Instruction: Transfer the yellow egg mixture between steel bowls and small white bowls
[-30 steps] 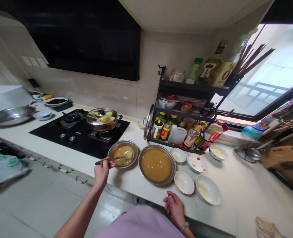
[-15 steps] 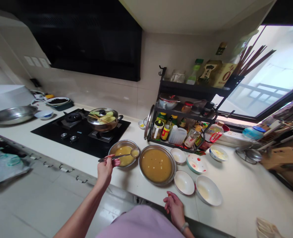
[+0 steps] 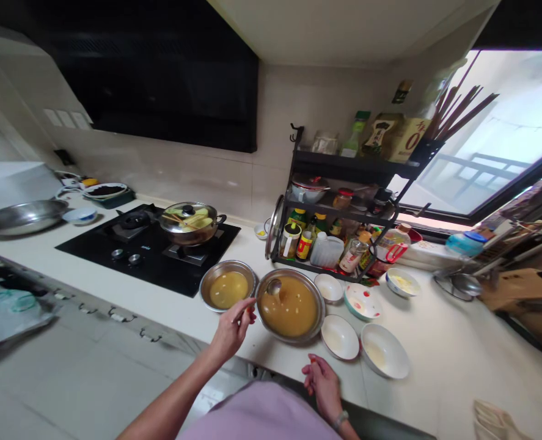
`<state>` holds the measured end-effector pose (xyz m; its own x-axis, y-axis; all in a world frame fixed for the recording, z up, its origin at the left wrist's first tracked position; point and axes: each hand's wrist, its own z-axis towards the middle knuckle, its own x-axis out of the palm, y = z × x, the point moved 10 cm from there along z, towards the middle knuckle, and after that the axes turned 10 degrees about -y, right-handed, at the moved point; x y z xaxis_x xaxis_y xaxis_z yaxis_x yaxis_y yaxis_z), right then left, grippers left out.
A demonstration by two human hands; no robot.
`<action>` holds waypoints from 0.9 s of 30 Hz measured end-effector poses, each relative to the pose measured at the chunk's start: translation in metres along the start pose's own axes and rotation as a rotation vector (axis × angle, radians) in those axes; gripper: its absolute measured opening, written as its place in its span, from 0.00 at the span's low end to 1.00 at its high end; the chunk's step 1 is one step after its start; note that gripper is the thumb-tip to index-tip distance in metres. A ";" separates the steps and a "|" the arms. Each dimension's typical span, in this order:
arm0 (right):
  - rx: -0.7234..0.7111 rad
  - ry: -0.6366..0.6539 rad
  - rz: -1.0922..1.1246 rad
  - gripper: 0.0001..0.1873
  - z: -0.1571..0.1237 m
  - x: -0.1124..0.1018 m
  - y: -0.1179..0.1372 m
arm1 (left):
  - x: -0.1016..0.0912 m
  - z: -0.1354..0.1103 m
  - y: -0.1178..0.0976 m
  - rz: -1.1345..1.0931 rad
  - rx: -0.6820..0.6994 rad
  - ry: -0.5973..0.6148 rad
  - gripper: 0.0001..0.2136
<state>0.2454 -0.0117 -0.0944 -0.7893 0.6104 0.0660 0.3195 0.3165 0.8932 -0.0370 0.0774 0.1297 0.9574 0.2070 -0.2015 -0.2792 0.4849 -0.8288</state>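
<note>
My left hand (image 3: 234, 327) is closed around the handle of a small metal ladle (image 3: 274, 286). The ladle's head is tilted over the brown liquid in the larger metal basin (image 3: 262, 322), with a pale streak of liquid below it. To the left, a smaller metal basin (image 3: 203, 293) holds a thinner layer of yellowish liquid, close above my left hand. At the counter's front edge, my right hand (image 3: 323, 382) is held with fingers loosely curled and apart, and nothing can be seen in it. A white bowl (image 3: 340, 330) is nearest to it.
A lidded pan (image 3: 188, 235) of sliced greens sits on the black gas hob (image 3: 154, 266). Right of the basins are several bowls, including a large white bowl (image 3: 392, 345) and a red-dotted bowl (image 3: 365, 296). Behind them stands a black rack (image 3: 339, 165) of bottles and jars.
My left hand has moved right, carrying the ladle from above the smaller basin to the larger one, where it is now tipped. The right hand stays put.
</note>
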 end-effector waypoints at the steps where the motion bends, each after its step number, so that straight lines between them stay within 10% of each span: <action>1: 0.002 0.000 0.001 0.27 0.000 0.000 0.000 | 0.002 -0.002 -0.007 0.032 0.083 0.032 0.13; 4: 0.004 -0.002 0.007 0.27 0.000 0.000 0.000 | -0.002 -0.001 -0.013 0.089 0.173 0.046 0.13; 10: 0.010 -0.004 0.017 0.27 0.000 0.000 -0.002 | -0.058 0.017 0.042 0.110 -0.186 -0.239 0.16; 15: 0.017 -0.002 0.007 0.28 0.001 0.000 -0.004 | -0.095 0.017 0.075 0.342 -0.230 -0.273 0.15; 21: 0.008 -0.001 0.003 0.28 0.001 -0.001 -0.003 | -0.096 -0.003 0.099 0.301 -0.362 -0.229 0.15; 27: -0.001 -0.002 -0.010 0.28 0.002 -0.001 -0.002 | -0.107 -0.012 0.120 0.077 -0.672 -0.434 0.11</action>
<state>0.2466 -0.0108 -0.0969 -0.7916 0.6085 0.0558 0.3105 0.3219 0.8944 -0.1723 0.1032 0.0458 0.7843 0.5981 -0.1645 -0.1068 -0.1310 -0.9856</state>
